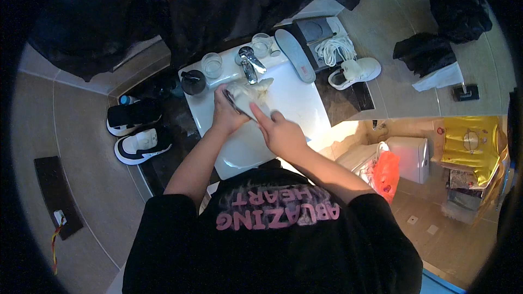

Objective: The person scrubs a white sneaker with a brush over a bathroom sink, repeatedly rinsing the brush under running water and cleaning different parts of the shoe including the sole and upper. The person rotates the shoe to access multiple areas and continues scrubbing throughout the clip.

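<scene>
Over the white washbasin (294, 102), my left hand (229, 112) grips a whitish shoe (242, 94), blurred in part, with a dark edge facing that hand. My right hand (282, 132) is closed at the shoe's near end, its index finger stretched along a pale thing that I cannot make out clearly. Just beyond the shoe stands the chrome faucet (250, 65). A grey insole (295, 55) lies on the basin's right rim. To the right of the basin, a white shoe (354, 73) rests beside a bundle of white laces (336, 50).
Two clear glasses (212, 65) and a dark lidded container (193, 82) stand along the basin's back and left rim. Black-and-white shoes (141, 146) sit on the dark counter at left. A red plastic bag (386, 175) and a toilet tank (408, 159) are at lower right.
</scene>
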`<state>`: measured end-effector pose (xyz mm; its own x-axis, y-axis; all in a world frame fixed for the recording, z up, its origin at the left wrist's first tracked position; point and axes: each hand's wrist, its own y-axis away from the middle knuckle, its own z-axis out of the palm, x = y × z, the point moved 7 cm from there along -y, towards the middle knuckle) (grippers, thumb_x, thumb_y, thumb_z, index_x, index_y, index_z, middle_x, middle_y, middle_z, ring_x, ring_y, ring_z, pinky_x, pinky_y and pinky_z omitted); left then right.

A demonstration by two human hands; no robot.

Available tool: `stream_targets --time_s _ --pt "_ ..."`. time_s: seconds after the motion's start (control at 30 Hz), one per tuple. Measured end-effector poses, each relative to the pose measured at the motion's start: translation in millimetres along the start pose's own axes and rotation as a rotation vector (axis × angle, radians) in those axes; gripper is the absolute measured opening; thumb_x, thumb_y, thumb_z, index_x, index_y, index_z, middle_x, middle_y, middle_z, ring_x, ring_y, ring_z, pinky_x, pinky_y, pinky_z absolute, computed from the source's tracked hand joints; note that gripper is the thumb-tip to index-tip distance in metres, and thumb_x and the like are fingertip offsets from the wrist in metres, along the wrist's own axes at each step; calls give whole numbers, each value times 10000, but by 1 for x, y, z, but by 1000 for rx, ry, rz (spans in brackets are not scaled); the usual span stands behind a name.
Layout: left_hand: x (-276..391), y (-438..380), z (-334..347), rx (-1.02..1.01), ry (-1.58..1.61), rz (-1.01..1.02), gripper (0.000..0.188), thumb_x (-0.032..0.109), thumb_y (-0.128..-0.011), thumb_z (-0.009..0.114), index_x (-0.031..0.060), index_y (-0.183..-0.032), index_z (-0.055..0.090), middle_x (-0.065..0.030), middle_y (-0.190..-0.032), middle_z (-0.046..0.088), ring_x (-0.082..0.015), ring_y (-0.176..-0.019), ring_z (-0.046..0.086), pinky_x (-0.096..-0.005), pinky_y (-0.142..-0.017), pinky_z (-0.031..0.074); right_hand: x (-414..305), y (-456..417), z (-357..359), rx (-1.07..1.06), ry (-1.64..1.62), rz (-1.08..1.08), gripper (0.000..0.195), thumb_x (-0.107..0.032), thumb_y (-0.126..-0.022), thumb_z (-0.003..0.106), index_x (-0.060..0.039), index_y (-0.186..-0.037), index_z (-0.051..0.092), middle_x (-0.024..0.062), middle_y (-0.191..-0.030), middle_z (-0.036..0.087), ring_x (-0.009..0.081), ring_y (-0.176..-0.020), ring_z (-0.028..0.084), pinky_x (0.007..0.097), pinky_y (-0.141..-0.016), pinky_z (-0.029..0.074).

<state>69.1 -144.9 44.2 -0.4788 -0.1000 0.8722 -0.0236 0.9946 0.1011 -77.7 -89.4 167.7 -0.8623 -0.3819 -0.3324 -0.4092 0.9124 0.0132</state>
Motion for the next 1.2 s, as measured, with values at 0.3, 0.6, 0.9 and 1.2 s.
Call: stream_targets --time_s 0.3,0.6,0.9,1.2 --pt "31 7 14 -23 -39 91 997 412 -613 807 -37 -1320 265 -258 -1314 372 -425 -1245 380 -475 -1058 348 9 -37 -1 51 -22 43 553 -254 -914 563 -273 -1441 393 151 -822 562 344 -593 614 437 -532 517" --pt "33 15 10 -25 -111 199 1087 315 -504 906 8 -1324 263 -247 -1320 366 -403 -1236 402 -456 -1059 350 6 -12 -1 40 -24 31 561 -239 -896 587 -264 -1429 414 129 -800 547 337 -600 598 433 -545 507" --pt "27 7 6 -108 -45 84 1101 391 -567 850 -40 -1355 213 -256 -1365 314 -422 -1270 350 -460 -1088 319 19 19 2 -9 -62 22 546 -251 -907 576 -266 -1429 416 132 -808 554 335 -614 605 436 -551 511" --pt "27 -3 8 -25 -42 29 1080 332 -565 861 -35 -1351 217 -261 -1306 375 -411 -1224 410 -443 -1068 351 14 -33 -1 86 -43 35 552 -255 -910 566 -255 -1436 399 137 -809 561 338 -590 611 439 -520 518"
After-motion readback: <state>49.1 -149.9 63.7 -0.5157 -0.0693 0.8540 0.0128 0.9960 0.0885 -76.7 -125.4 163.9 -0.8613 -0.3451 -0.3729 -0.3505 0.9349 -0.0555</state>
